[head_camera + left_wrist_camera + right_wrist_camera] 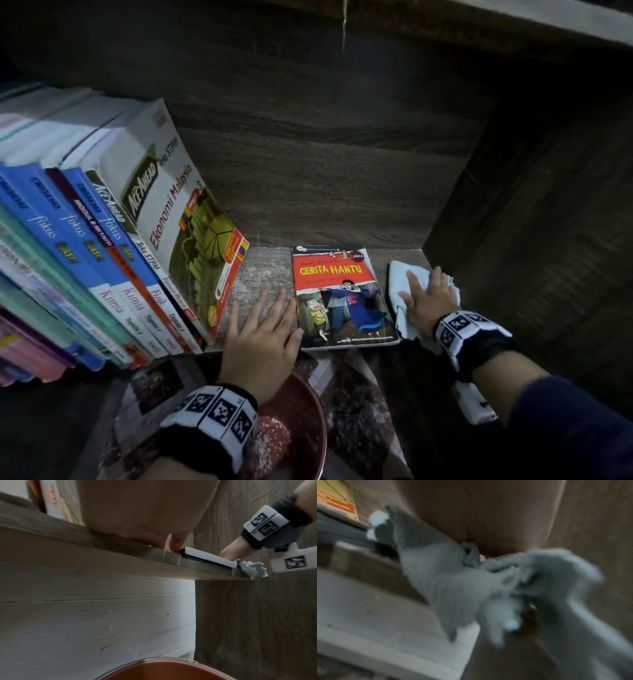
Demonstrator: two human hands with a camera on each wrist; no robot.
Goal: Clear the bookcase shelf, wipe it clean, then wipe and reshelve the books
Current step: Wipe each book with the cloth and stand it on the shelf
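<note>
While flat beside the book (342,298), left hand (262,337) open-fingered; right hand (428,301) spread on cloth (399,277).

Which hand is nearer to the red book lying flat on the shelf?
Left. The left hand lies flat on the shelf, its thumb touching the red book. The right hand presses a cloth just beside the book.

Two hands show: the left hand (262,337) and the right hand (428,301), each with one marker band (214,416) at the wrist. One cloth (399,284) lies on the one shelf (255,274). One book (339,296) lies flat. The leaning row (102,240) holds at least eight books; further left the spines blur and cannot be counted. One red bucket (308,411) sits below.
</note>
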